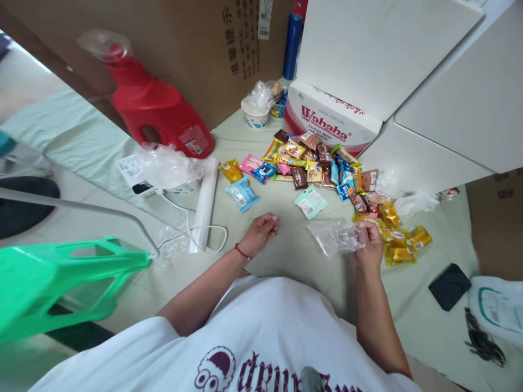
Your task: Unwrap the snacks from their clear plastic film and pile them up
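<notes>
In the head view my right hand (369, 243) pinches the edge of a clear plastic bag (333, 237), which hangs out to the left over the cloth. My left hand (261, 231) is held apart from it, fingers curled; whatever they hold, if anything, does not show. Ahead of the hands lie a mint-green snack packet (311, 202) and a light-blue packet (242, 194). Behind these spreads a pile of mixed wrapped snacks (308, 160). Several yellow packets (398, 253) rest just right of my right hand.
A Wahaha carton (330, 118) stands behind the pile. At left are a red jug (151, 103), a white roll (203, 209), a cable (226, 239) and a green plastic frame (73, 277). A paper cup (255, 115) sits at the back; a black wallet-like item (449, 287) lies right.
</notes>
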A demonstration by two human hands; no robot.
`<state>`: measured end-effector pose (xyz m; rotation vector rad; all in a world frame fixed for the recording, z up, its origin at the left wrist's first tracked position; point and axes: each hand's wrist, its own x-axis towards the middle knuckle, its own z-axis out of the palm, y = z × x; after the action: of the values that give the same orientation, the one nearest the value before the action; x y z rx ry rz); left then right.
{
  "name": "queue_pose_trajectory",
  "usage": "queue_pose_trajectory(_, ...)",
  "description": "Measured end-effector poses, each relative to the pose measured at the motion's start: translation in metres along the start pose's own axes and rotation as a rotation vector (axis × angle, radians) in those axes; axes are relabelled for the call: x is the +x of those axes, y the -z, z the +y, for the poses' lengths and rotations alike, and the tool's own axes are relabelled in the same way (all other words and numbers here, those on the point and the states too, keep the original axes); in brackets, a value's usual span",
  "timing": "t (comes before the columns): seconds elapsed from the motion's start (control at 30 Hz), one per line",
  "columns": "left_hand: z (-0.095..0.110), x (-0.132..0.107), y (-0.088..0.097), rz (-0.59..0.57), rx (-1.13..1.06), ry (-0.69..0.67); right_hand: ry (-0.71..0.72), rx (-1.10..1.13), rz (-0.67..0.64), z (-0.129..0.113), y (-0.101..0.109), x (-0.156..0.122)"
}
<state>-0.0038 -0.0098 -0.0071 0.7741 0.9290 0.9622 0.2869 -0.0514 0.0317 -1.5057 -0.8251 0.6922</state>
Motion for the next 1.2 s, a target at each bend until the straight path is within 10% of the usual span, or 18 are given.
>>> queue_pose_trajectory(0.17, 0.008, -0.014, -0.048, -0.196, -0.055, 0.308, 0.21, -0.236, -0.106, -0.011, -0.013, -0.03)
queue_pose_trajectory(0.33, -0.003, -0.001, -0.098, -0.201, 0.095, 0.174, 0.283, -0.296, -0.219, -0.017, -0.021, -0.047)
queue_pose_trajectory(0.57, -0.011, 0.008, -0.04, 0.015, -0.117, 0.239, -0.007, -0.013, 0.199, 0.009, 0.025, -0.028)
queue_pose_trajectory(0.77, -0.01, -0.013, -0.012, 0.045, 0.051, 0.35, -0.226, -0.167, 0.002, 0.042, 0.049, -0.031)
queue_pose_trajectory(0.9, 0.003, -0.014, -0.011, 0.174, 0.419, 0.17, 0.095, -0.307, -0.172, 0.03, 0.056, -0.028)
queue_pose_trajectory(1.07, 0.042, -0.02, -0.031, 0.455, 0.791, -0.433, 0.373, -0.351, -0.516, -0.005, 0.057, -0.027)
queue_pose_trajectory(1.2, 0.052, -0.03, -0.073, -0.02, 0.668, -0.156, 0.609, -0.524, -0.63, -0.015, 0.039, -0.044)
